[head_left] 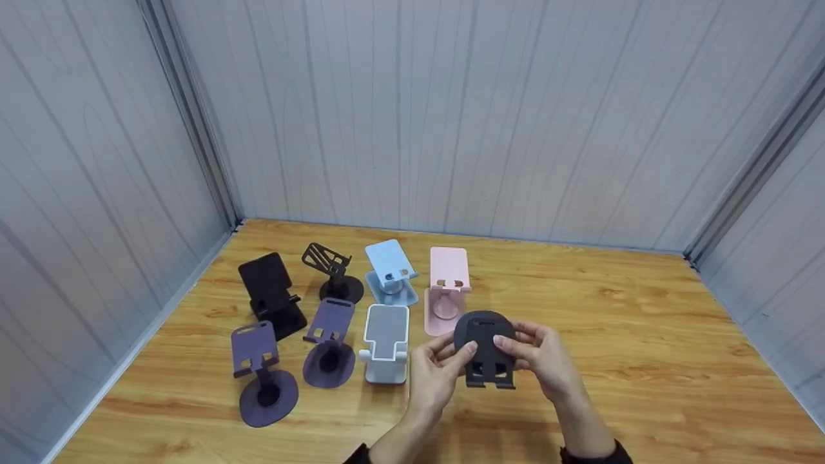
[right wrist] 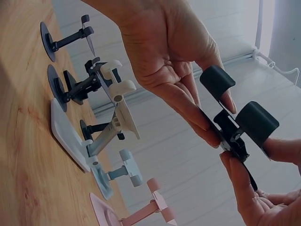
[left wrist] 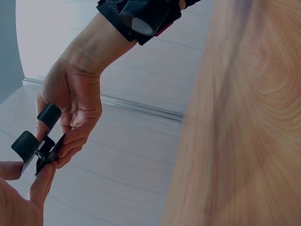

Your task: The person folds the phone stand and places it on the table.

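Observation:
Both hands hold a dark grey folding phone stand above the table, its plate folded down over its rounded base. My left hand pinches its left edge, thumb on the front and fingers behind. The right hand grips the opposite edge in the same way. In the left wrist view, the two support hooks of the phone stand stick out from its lower end. Seen from the right wrist, the folded phone stand shows a small gap between plate and base, with the hinge inside.
Left of the hands stand unfolded phone stands: white, pink, light blue, two purple ones, a black one and a black cut-out one. Panel walls enclose the wooden table.

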{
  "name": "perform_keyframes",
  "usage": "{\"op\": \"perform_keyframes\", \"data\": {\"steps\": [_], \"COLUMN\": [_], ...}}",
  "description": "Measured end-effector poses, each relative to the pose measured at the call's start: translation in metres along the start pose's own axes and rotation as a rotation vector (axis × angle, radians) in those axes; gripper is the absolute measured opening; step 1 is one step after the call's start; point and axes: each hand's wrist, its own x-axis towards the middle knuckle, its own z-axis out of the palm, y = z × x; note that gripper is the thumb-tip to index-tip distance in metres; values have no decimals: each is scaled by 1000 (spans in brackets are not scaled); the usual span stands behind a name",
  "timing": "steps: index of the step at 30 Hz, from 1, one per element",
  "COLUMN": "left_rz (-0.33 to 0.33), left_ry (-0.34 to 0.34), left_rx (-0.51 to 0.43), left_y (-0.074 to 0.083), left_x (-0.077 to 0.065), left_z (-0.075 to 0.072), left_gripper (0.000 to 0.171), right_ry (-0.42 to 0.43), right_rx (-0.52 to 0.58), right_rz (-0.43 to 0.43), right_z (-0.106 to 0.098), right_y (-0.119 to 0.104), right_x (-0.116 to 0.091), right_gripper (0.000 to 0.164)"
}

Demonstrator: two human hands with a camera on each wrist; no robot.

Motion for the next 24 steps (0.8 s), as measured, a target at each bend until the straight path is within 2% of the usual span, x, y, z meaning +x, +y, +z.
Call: {"op": "perform_keyframes", "data": {"steps": [8, 17, 24], "left_rz": [16, 19, 9], "left_ry": [4, 7, 42], "left_rx": [19, 6, -36], "left_y": [-4, -1, 3], "left_x": [0, 1, 0], "left_z": [-1, -2, -2], "left_gripper": [35, 37, 35], "right_ry": [28, 77, 276], "right_rx": [-28, -81, -257], "right_rz": [-16, -19, -111], "right_z": [4, 9, 11], "right_y": [1, -2, -10], "right_x": [-1, -3, -11], "right_gripper": [38, 52, 40]}}
